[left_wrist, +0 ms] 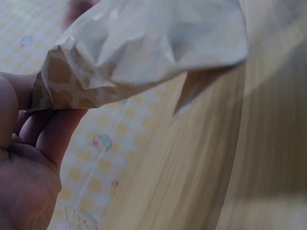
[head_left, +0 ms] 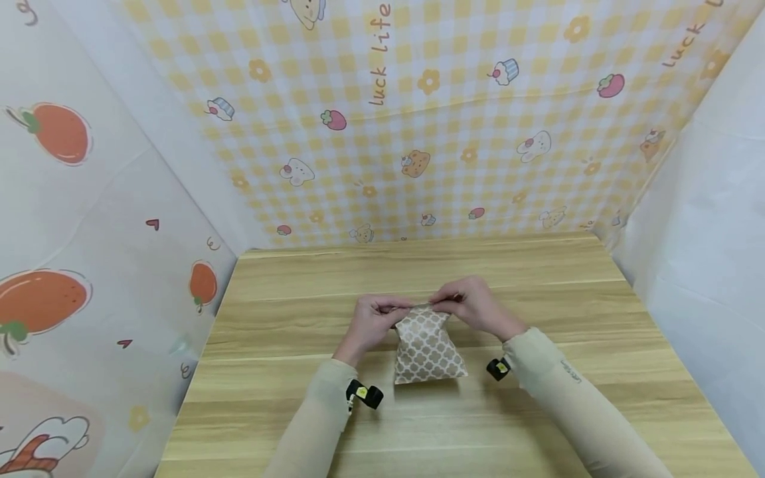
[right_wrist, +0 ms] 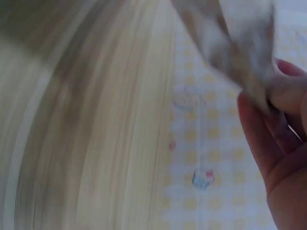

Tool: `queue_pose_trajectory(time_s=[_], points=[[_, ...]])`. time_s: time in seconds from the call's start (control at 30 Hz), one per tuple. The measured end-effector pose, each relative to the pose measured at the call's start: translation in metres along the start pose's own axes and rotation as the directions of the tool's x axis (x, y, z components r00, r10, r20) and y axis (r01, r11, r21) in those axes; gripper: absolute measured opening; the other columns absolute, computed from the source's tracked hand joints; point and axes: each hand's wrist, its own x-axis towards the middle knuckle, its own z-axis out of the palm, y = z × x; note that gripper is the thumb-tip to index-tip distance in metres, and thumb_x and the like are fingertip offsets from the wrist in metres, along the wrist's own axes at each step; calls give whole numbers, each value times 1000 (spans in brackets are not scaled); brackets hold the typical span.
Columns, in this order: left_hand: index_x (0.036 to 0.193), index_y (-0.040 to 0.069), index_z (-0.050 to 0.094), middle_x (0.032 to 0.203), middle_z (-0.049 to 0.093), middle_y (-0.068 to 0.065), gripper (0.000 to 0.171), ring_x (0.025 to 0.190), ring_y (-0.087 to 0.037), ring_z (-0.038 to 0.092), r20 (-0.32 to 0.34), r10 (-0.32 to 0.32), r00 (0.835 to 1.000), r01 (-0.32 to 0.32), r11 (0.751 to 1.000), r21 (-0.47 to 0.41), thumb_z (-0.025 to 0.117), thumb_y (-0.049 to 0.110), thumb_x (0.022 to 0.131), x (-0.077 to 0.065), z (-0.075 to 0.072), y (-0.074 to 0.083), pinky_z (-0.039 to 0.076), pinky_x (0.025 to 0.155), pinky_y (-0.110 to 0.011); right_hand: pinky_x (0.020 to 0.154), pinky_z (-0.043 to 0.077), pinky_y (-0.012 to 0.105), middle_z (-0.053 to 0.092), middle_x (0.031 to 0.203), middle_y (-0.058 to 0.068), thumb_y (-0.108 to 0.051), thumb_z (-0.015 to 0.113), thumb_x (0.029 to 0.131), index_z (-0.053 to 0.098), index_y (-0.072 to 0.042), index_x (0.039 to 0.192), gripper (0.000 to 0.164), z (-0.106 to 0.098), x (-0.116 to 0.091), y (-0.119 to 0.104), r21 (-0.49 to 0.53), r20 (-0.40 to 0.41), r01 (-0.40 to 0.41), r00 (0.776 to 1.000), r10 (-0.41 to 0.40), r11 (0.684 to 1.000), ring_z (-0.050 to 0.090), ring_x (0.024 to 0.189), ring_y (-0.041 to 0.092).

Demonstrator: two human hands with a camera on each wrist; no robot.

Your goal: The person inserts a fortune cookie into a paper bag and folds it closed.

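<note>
A small paper bag (head_left: 428, 348) with a tan and white lattice pattern hangs between my hands over the wooden table. My left hand (head_left: 373, 322) pinches its upper left corner between thumb and fingers. At the upper right corner, my right hand (head_left: 475, 305) pinches the bag's edge in the same way. The left wrist view shows the paper bag (left_wrist: 148, 43) creased and bent near the left hand (left_wrist: 29, 158). In the right wrist view the paper bag (right_wrist: 230, 43) is blurred, its corner held by the right hand (right_wrist: 288, 139). The bag's contents are hidden.
The wooden table (head_left: 287, 405) spreads around the hands. Behind it hangs a yellow checked cloth (head_left: 418, 119), with a white printed sheet (head_left: 131, 219) on the left and a plain white one (head_left: 705, 199) on the right. Black camera straps (head_left: 366, 394) sit on both wrists.
</note>
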Motion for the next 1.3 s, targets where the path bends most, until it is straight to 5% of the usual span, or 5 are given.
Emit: queue_pose_trajectory(time_s=[0.1, 0.3, 0.63, 0.93, 1.3], points=[[100, -5, 80, 95, 79, -20, 10, 61, -6, 63, -7, -6, 1000, 6, 1000, 6, 75, -6, 92, 0, -4, -2, 53, 58, -18, 66, 62, 27, 81, 93, -1, -3, 81, 89, 85, -13, 96, 13, -6, -3, 1, 1, 11, -89, 996, 89, 996, 73, 74, 7], [102, -7, 79, 99, 78, -23, 12, 73, -8, 73, 26, -48, 998, 48, 999, -11, 75, -6, 91, 4, -4, -12, 62, 68, -24, 63, 62, 27, 81, 92, 3, 0, 80, 90, 85, -11, 94, 13, -5, -4, 5, 10, 22, -84, 996, 84, 996, 74, 73, 11], [107, -10, 76, 103, 77, -24, 17, 82, -16, 77, 74, -206, 976, 209, 977, -37, 74, -7, 91, 11, 3, -53, 63, 73, -26, 68, 62, 25, 81, 91, 4, 7, 79, 87, 84, -7, 93, 16, 16, -9, 43, -2, 59, -153, 987, 153, 988, 74, 76, 10], [108, 4, 80, 105, 80, -10, 15, 90, -19, 74, 28, -170, 985, 155, 945, 288, 78, 9, 94, 6, 7, -60, 61, 82, -31, 73, 62, 26, 79, 94, 5, -1, 77, 92, 80, -6, 104, 13, 32, -18, 61, -104, 71, -211, 973, 219, 972, 72, 80, 11], [118, 4, 76, 106, 78, -7, 24, 87, -14, 65, 50, -193, 980, 151, 883, 444, 74, 14, 96, 8, 2, -57, 57, 80, -31, 89, 62, 37, 78, 109, 9, -4, 71, 97, 74, -1, 119, 22, 35, -17, 64, -123, 129, -242, 958, 257, 962, 74, 98, 21]])
